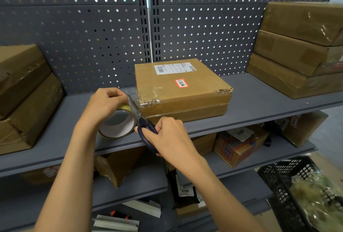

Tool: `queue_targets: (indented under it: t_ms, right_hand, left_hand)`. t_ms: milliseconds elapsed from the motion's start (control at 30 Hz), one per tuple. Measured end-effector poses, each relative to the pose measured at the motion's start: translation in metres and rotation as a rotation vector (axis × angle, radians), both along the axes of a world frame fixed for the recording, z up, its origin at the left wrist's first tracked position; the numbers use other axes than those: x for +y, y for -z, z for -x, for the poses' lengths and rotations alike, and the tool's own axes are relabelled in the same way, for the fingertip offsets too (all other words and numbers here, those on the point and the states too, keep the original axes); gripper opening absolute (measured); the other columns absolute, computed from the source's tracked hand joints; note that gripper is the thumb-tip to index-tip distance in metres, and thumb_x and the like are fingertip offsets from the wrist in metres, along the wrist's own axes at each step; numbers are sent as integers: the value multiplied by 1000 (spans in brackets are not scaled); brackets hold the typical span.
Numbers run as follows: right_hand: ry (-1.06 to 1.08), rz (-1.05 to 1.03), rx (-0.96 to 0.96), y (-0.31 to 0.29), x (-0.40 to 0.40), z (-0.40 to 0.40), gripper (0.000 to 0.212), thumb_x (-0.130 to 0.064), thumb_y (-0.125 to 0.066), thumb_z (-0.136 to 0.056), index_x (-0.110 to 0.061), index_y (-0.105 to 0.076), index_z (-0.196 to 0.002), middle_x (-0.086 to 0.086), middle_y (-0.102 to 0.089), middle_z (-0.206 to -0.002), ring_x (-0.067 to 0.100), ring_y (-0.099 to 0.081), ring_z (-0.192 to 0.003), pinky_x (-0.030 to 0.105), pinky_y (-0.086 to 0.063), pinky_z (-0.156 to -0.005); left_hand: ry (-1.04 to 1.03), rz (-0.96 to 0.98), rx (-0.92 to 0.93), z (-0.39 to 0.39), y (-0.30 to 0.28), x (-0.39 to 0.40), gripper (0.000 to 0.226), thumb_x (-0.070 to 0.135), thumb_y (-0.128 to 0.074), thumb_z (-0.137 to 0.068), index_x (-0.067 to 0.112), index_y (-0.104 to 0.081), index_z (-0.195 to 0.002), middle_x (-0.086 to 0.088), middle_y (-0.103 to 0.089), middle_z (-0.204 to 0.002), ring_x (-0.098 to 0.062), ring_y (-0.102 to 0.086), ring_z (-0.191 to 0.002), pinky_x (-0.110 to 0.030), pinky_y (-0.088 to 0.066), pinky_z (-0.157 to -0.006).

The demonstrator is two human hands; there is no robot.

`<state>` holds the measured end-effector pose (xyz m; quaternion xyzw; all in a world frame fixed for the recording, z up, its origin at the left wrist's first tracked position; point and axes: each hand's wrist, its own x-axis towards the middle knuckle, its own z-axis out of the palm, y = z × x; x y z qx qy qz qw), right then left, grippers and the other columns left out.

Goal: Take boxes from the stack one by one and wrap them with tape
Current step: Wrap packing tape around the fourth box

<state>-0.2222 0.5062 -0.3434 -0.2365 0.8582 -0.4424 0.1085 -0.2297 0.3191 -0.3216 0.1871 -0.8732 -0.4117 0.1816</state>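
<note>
A flat brown cardboard box (182,88) with a white shipping label and a red-edged sticker lies on the grey shelf (259,100), with clear tape over its near left corner. My left hand (106,102) grips a roll of clear tape (118,125) just left of that corner; a strip of tape runs from the roll to the box. My right hand (168,135) holds dark-handled scissors (138,114), whose blades point up at the stretched tape. Three taped boxes (300,46) are stacked at the right, two taped boxes (24,92) at the left.
A perforated grey back panel (204,33) closes the shelf behind. The lower shelves hold more cartons and packages (239,146). A black plastic crate (289,185) with a bagged bundle stands at the bottom right.
</note>
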Motion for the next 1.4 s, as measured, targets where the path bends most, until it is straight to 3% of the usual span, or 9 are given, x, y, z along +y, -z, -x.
queue_targets:
  t_ms: [233, 433, 700, 833, 967, 1067, 1133, 1200, 1400]
  right_hand:
    - [8, -9, 20, -2, 1, -2, 33, -41, -62, -89, -21, -46, -69, -2, -56, -71, 17, -65, -72, 40, -60, -68]
    - [-8, 7, 33, -3, -1, -6, 26, -38, -61, -90, -16, -52, -82, -3, -54, -73, 17, -65, -76, 37, -60, -70]
    - [47, 39, 185, -9, 2, -9, 28, -41, -59, -90, -14, -53, -92, -4, -56, -81, 10, -58, -73, 16, -43, -55]
    - [59, 100, 225, -25, 6, -8, 27, -41, -61, -89, -16, -52, -84, -3, -59, -76, 9, -60, -69, 22, -52, -58]
    - [74, 180, 238, -36, 12, -4, 31, -37, -65, -88, -22, -50, -66, -3, -59, -63, 5, -54, -54, 21, -48, -51]
    - [159, 220, 265, -41, 20, 6, 27, -38, -66, -88, -25, -50, -69, -9, -56, -60, 1, -53, -54, 18, -46, -50]
    - [224, 215, 293, -45, 29, 19, 23, -38, -65, -88, -25, -51, -76, -12, -55, -64, -1, -54, -58, 15, -44, -53]
    - [288, 183, 328, -49, 42, 35, 18, -37, -62, -90, -22, -52, -87, -11, -57, -72, 9, -58, -71, 24, -46, -62]
    - [535, 48, 500, -42, 94, 93, 30, -27, -61, -92, -6, -61, -113, 14, -61, -109, 30, -56, -102, 43, -45, -87]
  left_hand:
    - [-2, -30, -12, -2, 1, -3, 17, 22, -62, -89, 18, -67, -72, -8, -67, -82, -31, -62, -94, -48, -48, -91]
    - [-25, -49, 3, -4, 2, -3, 17, 23, -61, -89, 21, -67, -73, -6, -66, -84, -31, -60, -96, -49, -48, -92]
    - [-40, -62, 16, -5, 3, -5, 15, 22, -59, -90, 21, -66, -76, -9, -66, -87, -31, -60, -97, -46, -47, -89]
    - [-29, -67, 16, -5, 5, -8, 16, 21, -59, -90, 21, -66, -76, -12, -67, -90, -34, -60, -98, -51, -47, -92]
    - [-38, -64, 22, -5, 7, -8, 16, 22, -60, -90, 20, -66, -75, -10, -67, -88, -34, -61, -97, -49, -48, -89]
    - [-42, -57, 17, -5, 6, -7, 16, 21, -59, -90, 20, -66, -75, -9, -66, -87, -34, -60, -97, -46, -48, -87]
    - [-49, -57, 23, -4, 6, -7, 17, 20, -59, -90, 21, -65, -74, -9, -66, -87, -34, -60, -98, -44, -46, -86]
    - [-52, -58, 27, -4, 6, -7, 17, 20, -59, -90, 22, -65, -74, -9, -66, -87, -35, -60, -98, -44, -46, -86]
    - [-48, -41, 21, -3, 6, -5, 17, 20, -59, -90, 23, -64, -74, -9, -66, -87, -34, -60, -98, -42, -45, -83]
